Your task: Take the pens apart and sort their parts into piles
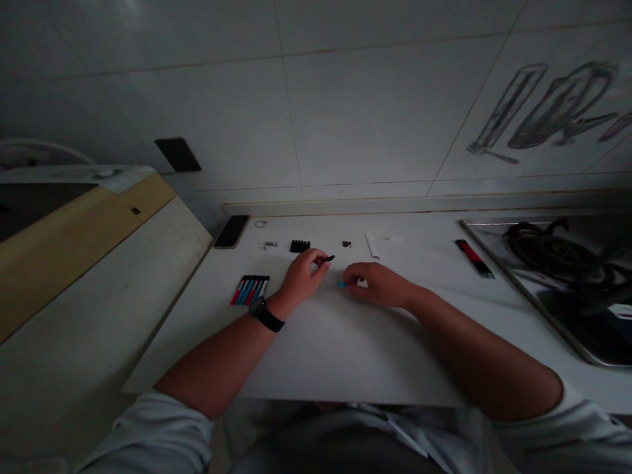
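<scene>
My left hand (305, 271), with a dark watch (266, 314) on its wrist, pinches a small black part (330, 258) that sticks out past the fingertips. Close by on the right, my right hand (371, 283) has its fingers closed on a small blue piece (341, 284), mostly hidden by the fingers. The two hands are a little apart, low over the white countertop (316, 362). Just beyond my left hand lie several black pieces (300, 246) in a row. Left of my left wrist is a neat row of red, blue and white sticks with black ends (250, 290).
Along the back are small metal parts (271, 244), a ring (261, 224), small dark pieces (347, 244), white strips (372, 245) and tiny clear pieces (394, 239). A phone (232, 232) lies at back left. To the right are a red-and-black packet (474, 258) and a gas stove (548, 247).
</scene>
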Available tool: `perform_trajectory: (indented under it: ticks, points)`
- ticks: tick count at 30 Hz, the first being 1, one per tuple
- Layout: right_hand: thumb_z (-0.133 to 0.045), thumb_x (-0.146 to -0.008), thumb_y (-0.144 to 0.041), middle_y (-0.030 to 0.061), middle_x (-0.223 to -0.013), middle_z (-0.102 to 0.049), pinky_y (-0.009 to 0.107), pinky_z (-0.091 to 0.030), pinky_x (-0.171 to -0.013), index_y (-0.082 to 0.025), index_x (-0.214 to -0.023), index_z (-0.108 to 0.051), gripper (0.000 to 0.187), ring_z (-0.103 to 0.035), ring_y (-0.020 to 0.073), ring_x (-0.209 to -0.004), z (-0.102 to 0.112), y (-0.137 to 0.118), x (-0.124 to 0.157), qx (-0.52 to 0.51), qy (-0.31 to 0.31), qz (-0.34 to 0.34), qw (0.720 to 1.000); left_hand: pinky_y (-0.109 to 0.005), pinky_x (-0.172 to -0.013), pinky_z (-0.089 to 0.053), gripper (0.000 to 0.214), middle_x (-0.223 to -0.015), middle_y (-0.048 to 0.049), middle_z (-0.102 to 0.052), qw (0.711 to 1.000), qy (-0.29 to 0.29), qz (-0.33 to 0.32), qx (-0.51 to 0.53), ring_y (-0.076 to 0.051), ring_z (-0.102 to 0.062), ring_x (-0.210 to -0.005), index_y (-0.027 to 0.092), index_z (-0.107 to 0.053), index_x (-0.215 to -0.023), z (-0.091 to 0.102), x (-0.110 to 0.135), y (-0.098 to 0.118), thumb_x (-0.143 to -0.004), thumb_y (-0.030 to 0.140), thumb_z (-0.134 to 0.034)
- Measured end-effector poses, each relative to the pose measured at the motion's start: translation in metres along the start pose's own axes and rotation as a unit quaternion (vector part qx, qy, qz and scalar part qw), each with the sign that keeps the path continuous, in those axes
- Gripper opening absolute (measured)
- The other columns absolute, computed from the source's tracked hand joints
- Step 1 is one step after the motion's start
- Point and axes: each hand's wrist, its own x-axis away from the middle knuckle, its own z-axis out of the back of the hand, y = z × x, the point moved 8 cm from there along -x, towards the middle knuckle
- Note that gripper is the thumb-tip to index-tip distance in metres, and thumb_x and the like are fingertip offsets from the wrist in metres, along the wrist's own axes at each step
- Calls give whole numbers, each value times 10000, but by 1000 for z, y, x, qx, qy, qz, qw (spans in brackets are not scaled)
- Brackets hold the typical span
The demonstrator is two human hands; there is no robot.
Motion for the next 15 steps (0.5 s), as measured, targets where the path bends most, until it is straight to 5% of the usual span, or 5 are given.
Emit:
perform_trajectory:
  ticks: [3,6,15]
  points:
    - [-583,-957,-337,49,-909,-719,306,-509,-749,-217,-985,-651,141,-664,183,-810,35,13,3,-64,162,-12,985,-358,-866,-551,114,-987,-55,-712,1000,15,-2,-2,-194,-677,-927,203,-648,-1028,4,-1,0,-929,150,-661]
    - [-584,-967,-356,68,-935,-723,325,-520,-751,-217,-1001,-658,161,-673,200,-827,56,24,9,-23,262,-25,964,-364,-874,-557,112,-1012,-66,-713,1000,30,-5,1,-196,-679,-939,198,-646,-1043,8,-1,1,-937,161,-658]
    - [-563,-1006,-337,97,-982,-725,379,-519,-807,-225,-1041,-698,179,-667,242,-886,60,24,11,104,270,9,957,-363,-869,-552,104,-976,-56,-694,1000,16,-18,-15,-193,-659,-928,200,-651,-1021,7,-2,6,-928,159,-673]
